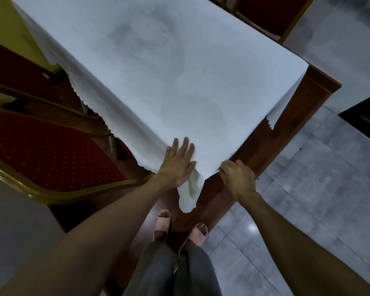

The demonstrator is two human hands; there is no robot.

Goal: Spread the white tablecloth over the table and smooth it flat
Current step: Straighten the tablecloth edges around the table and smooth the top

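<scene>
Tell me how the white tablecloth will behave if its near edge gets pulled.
The tablecloth is probably floppy: its corner hangs limp below the left hand. It likely slides easily, since wood table already shows bare along the right. Pinched by the right hand, it may bunch.

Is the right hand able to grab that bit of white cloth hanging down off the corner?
Probably yes. The right hand grips the tablecloth edge at the table corner, right beside the hanging corner flap. Nothing lies between them; the left hand presses flat on the cloth on the flap's other side.

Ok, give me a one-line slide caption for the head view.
Left hand flat on the tablecloth, right hand pinching its edge at the table corner.
</scene>
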